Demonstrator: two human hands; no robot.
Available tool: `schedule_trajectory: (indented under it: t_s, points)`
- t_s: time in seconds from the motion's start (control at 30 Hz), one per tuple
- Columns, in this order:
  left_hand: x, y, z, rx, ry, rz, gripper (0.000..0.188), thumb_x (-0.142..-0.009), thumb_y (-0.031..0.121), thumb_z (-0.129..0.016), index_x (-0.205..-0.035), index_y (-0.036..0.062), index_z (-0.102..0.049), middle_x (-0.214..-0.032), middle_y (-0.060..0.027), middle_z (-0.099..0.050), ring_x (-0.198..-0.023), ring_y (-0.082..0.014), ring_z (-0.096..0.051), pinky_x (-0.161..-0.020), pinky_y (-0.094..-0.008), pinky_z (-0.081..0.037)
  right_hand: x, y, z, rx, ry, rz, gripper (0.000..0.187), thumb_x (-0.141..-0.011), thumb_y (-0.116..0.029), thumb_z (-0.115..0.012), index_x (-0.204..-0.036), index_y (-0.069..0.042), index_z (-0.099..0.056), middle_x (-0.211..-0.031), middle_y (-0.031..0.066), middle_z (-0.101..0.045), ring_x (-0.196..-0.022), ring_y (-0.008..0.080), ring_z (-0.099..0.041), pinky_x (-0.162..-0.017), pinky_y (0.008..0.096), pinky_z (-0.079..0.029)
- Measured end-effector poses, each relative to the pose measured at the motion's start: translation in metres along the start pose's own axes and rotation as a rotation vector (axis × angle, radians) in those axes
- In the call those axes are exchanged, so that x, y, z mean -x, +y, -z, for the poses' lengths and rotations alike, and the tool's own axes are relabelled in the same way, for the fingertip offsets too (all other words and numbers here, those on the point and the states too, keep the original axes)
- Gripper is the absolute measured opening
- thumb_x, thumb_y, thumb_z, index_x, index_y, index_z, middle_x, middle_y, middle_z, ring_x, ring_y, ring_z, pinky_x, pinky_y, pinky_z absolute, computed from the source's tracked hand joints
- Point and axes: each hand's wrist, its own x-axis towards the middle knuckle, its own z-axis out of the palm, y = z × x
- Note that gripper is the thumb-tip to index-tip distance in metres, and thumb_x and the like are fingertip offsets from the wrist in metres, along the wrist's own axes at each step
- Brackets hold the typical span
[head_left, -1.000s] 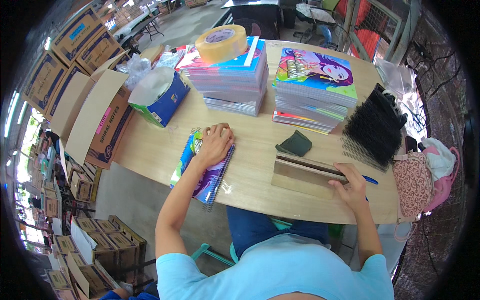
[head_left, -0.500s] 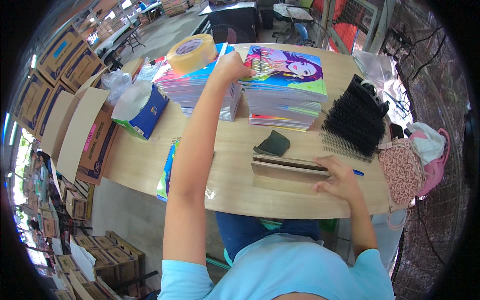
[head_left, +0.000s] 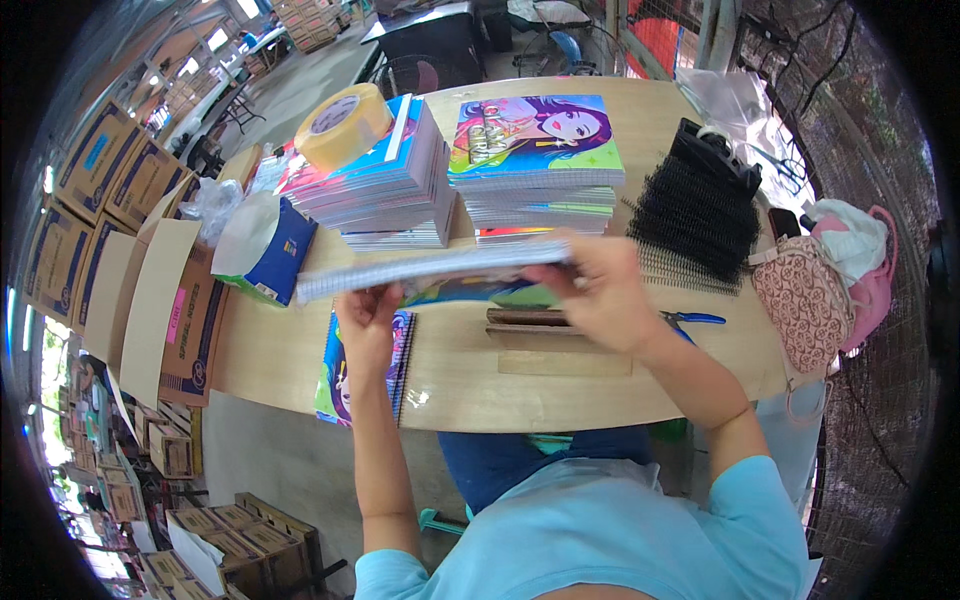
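Between my two hands a notebook (head_left: 430,268) is held above the table, its white page edges facing me and its colourful cover partly showing underneath. My left hand (head_left: 370,312) is closed on its lower left part. At the other end my right hand (head_left: 605,290) grips it, a little blurred. Below the right hand lies a slotted wooden block (head_left: 540,335); blue-handled pliers (head_left: 697,319) are beside it. A spiral-bound notebook (head_left: 362,375) lies under my left forearm. Behind the held notebook stand a right stack of notebooks (head_left: 540,140) and a left stack (head_left: 400,190).
A clear tape roll (head_left: 345,125) sits on the left stack. Black spiral coils (head_left: 695,210) are heaped at the right, near scissors (head_left: 785,170) and a patterned pouch (head_left: 800,300). A blue box (head_left: 285,250) and an open carton (head_left: 190,330) stand left.
My left hand has come back from the stacks toward me with a notebook. My right hand has left the wooden block and risen to grip the notebook's other end.
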Motion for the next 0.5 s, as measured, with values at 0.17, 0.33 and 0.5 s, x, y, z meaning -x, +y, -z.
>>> schedule_trajectory:
  t_s: [0.17, 0.33, 0.5]
  points:
    - [0.021, -0.066, 0.014, -0.046, 0.011, 0.059, 0.024, -0.085, -0.005, -0.065, -0.107, 0.0006, -0.057, -0.098, -0.0051, -0.066, -0.092, -0.0138, -0.062, -0.085, -0.0280, -0.048, 0.017, 0.026, -0.023, 0.109, -0.133, -0.100, 0.020, -0.077, 0.004, -0.064, -0.096, -0.002, -0.066, -0.082, 0.0173, -0.066, -0.076, 0.0340, -0.065, -0.065, 0.0389, -0.051]
    - [0.043, -0.076, -0.019, 0.010, -0.151, 0.172, 0.033, -0.090, -0.002, -0.059, -0.123, -0.0005, -0.051, -0.120, -0.0106, -0.058, -0.110, -0.0172, -0.055, -0.096, -0.0312, -0.042, 0.045, 0.025, 0.013, 0.249, -0.159, -0.259, 0.020, -0.078, 0.001, -0.065, -0.097, -0.003, -0.066, -0.087, 0.0168, -0.067, -0.082, 0.0353, -0.064, -0.072, 0.0405, -0.050]
    - [0.067, -0.068, -0.072, 0.053, -0.320, 0.070, 0.068, -0.093, 0.042, -0.048, -0.142, -0.0003, -0.029, -0.140, -0.0175, -0.042, -0.131, -0.0250, -0.037, -0.110, -0.0371, -0.025, 0.109, 0.037, 0.070, 0.140, -0.017, -0.433, 0.039, -0.087, -0.008, -0.063, -0.125, 0.001, -0.054, -0.130, 0.0155, -0.055, -0.119, 0.0272, -0.053, -0.093, 0.0345, -0.044]
